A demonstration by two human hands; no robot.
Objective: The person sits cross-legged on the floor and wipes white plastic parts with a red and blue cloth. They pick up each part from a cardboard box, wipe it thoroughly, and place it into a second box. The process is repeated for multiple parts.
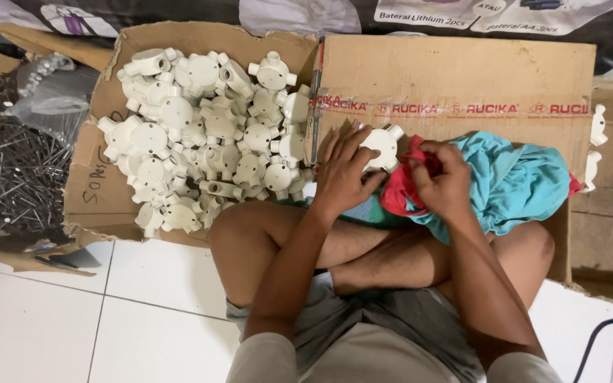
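Observation:
My left hand (345, 174) holds a white round plastic junction box (382, 146) with short pipe stubs, just above my crossed legs. Right beside it, my right hand (440, 179) grips a red and turquoise cloth (512, 181) and presses the red part against the fitting. The cloth drapes over my right knee and onto a closed cardboard box (455, 78). To the left, an open cardboard box (97, 191) is filled with several identical white junction boxes (207, 135).
A heap of dark metal nails (12, 177) and a clear plastic bag (47, 99) lie at far left. White fittings (594, 149) sit beside the closed box at right. White floor tiles (129, 305) lie below; a black cable (604, 333) runs at bottom right.

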